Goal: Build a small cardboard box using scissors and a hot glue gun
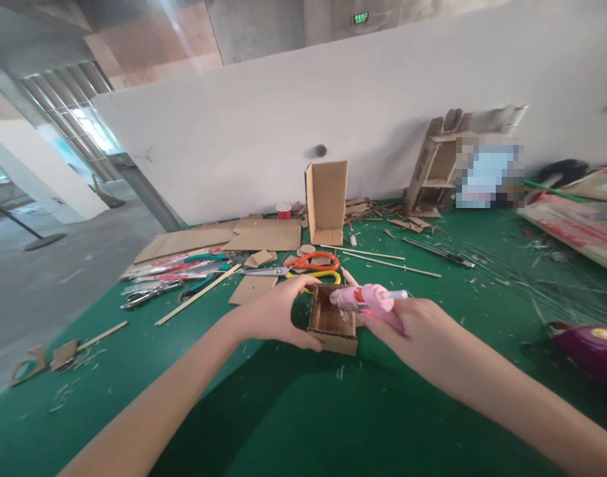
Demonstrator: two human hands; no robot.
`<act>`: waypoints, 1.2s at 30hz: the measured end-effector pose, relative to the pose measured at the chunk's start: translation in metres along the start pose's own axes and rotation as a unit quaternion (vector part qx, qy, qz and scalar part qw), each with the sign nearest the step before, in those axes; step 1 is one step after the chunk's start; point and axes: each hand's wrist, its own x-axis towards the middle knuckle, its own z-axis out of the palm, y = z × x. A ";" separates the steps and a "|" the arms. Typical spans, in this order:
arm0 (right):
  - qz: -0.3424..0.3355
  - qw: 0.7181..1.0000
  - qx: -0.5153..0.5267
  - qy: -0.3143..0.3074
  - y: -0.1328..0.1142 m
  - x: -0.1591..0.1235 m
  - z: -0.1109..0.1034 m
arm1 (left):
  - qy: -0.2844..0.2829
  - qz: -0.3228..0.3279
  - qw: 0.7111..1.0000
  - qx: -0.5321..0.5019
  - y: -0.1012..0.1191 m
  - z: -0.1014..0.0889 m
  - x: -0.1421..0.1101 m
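Right hand (415, 323) holds the pink glue gun (370, 298), tip pointing into the small box (339, 344) by the scissors (283, 271); left hand (271, 310) holds that box. Looks like gluing; next should need a steady box and gentle squeeze

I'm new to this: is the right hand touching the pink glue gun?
Touching: the head view shows the right hand gripping the pink glue gun by its handle.
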 end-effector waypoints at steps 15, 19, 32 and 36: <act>-0.053 0.998 -0.037 -0.010 -0.009 0.011 0.008 | 0.003 -0.004 1.000 0.006 0.002 0.002 0.003; -0.039 0.999 -0.036 -0.012 -0.011 0.007 0.008 | 0.004 0.005 1.000 0.002 0.002 0.001 0.002; 0.042 0.998 0.047 0.003 0.002 -0.001 -0.007 | 0.000 0.020 1.000 0.010 0.006 0.000 -0.002; 0.046 0.998 0.044 0.016 0.006 -0.007 -0.005 | 0.019 0.040 0.999 0.018 0.010 0.001 -0.003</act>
